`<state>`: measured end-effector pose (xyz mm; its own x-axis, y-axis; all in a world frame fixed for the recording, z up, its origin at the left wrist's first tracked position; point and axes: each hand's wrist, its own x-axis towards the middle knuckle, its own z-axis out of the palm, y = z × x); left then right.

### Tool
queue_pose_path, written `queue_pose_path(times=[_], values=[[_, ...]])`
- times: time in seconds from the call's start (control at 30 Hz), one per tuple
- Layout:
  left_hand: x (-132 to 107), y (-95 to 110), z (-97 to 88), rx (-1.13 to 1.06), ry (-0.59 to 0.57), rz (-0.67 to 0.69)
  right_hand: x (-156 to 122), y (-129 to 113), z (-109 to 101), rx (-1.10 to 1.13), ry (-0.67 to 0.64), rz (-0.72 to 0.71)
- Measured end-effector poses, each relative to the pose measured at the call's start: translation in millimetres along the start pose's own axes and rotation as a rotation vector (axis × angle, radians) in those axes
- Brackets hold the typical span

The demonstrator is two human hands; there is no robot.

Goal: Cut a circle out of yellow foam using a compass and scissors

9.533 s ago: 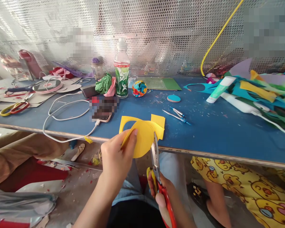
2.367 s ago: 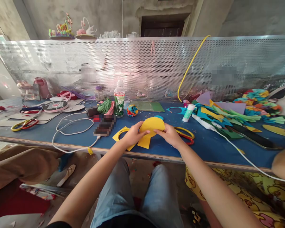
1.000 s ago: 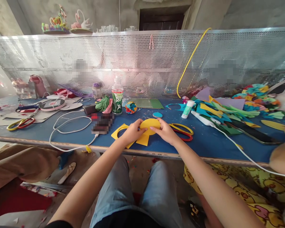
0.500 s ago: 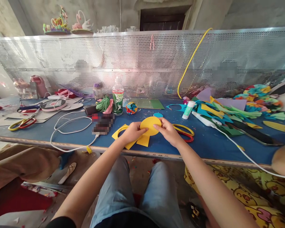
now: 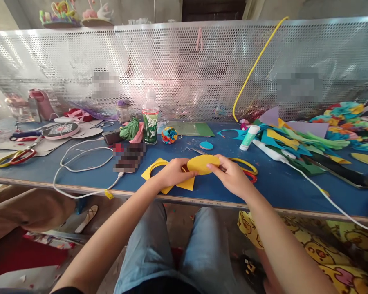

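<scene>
In the head view, both hands are at work over the near part of the blue counter (image 5: 282,197), sharing one thing: a yellow disc (image 5: 203,164), tilted and stretched between them. The left hand (image 5: 177,171) has its fingers curled in and pinches the disc's left edge, its thumb along the near side; the right hand (image 5: 233,176) is likewise nearly closed, its thumb laid on the disc's right part with the fingers behind. Whether the disc is one layer or several cannot be told. Just beside and beneath the left hand lies yellow scrap (image 5: 150,169) with a round opening in it, and partly hidden behind the right hand are scissors (image 5: 247,162) with yellow and red handles, held by neither hand. Beyond the hands sit a small blue disc (image 5: 206,145), a many-coloured ball (image 5: 169,135) and a bottle (image 5: 150,126); farther out past the right hand are a glue stick (image 5: 249,137) and a heap of paper scraps (image 5: 283,139). The step in hand appears to be handling the disc by its edges, with the blades out of use. Any next move with it would call for light, even pinching, and one hand steady while the other shifts its hold.
</scene>
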<state>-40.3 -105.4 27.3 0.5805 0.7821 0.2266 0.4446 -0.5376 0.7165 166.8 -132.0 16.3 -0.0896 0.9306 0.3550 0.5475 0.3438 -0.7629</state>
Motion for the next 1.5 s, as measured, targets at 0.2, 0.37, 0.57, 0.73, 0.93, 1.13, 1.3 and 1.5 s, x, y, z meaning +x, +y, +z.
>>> queue_pose_path(times=[0.2, 0.37, 0.57, 0.73, 0.93, 1.13, 1.3, 1.5], values=[[-0.3, 5.9, -4.1, 0.248, -0.076, 0.062, -11.0, 13.1, -15.8, 0.202, 0.020, 0.076], [5.5, 25.8, -9.9, 0.424, -0.089, 0.057, -14.8, 20.5, -13.9, 0.307, 0.010, 0.073], [19.0, 27.6, 13.5, 0.039, -0.024, 0.086, -15.8, 19.9, -13.3, 0.320, -0.018, 0.093], [29.0, 15.1, 27.3, 0.037, 0.023, 0.029, -16.7, 16.7, -14.9, 0.349, -0.066, 0.097], [33.1, 12.8, 26.6, 0.041, -0.003, 0.031, -16.6, 16.3, -15.4, 0.410, -0.064, 0.109], [32.5, 12.6, 28.3, 0.013, 0.012, 0.049, -17.7, 17.9, -14.4, 0.426, -0.060, 0.102], [34.2, 11.0, 28.7, 0.007, 0.011, 0.032, -16.7, 18.0, -15.7, 0.365, -0.036, 0.105], [24.8, 26.6, 21.0, -0.292, -0.015, -0.022, -28.1, 4.8, -13.7, 0.400, -0.004, 0.185]])
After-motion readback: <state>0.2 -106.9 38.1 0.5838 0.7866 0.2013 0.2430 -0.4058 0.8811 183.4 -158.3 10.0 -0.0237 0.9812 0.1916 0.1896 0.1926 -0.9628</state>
